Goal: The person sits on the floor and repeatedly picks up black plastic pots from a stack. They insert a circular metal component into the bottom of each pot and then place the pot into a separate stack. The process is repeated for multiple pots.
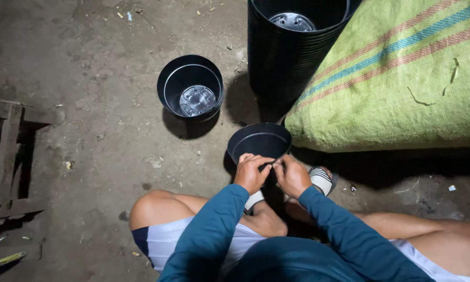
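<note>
Because we sit low on the bare earthen floor (pixel 104 136) with our knees spread, the small round black plastic pot (pixel 259 142) rests tilted between our feet, its mouth turned up toward us so the near rim is in easy reach. Our left hand (pixel 251 173) and right hand (pixel 292 176) meet at that near rim, the fingers of both curled and pinched together on the edge. Each grip is closed on the rim of the pot, though what exactly the fingertips pinch there is too small to tell. Holding it with both hands side by side seems to steady the light pot against the ground.

Taking this pot as our landmark: just behind it and to its right lies the large green woven sack with red and blue stripes (pixel 402 78), bulging and close enough that the pot nearly touches it. Directly behind the pot stands a tall stack of nested black plastic pots (pixel 287 57), pressed against the sack. Behind and to the left of our pot, apart from it, sits a single upright black plastic pot with a pale perforated base (pixel 191 89). Right beside the pot, under our right hand, a striped sandal (pixel 322 180) shows. Far to the left lies a rough wooden frame (pixel 8 156).
</note>
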